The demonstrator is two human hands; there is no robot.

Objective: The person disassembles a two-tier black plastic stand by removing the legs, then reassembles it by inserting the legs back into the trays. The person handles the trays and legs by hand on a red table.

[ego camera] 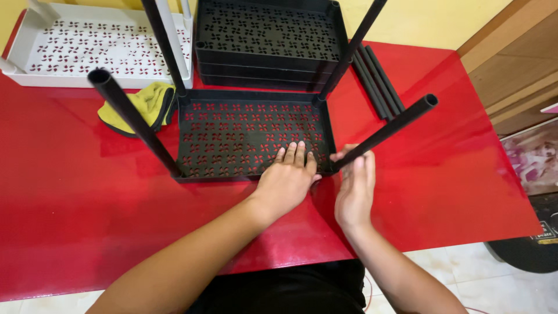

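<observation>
So the black perforated tray (pixel 244 131) is sitting in the middle of the red table (pixel 75 192), four black tubes sticking up from its corners. The left hand (pixel 286 177) is lying flat and open on the tray's near right part, fingers together, gripping nothing. The right hand (pixel 354 186) is curling loosely around the base of the near right tube (pixel 386 131), at the tray's corner.

One head-worn camera looks steeply down, close over the red table (pixel 70 221) from its near edge
</observation>
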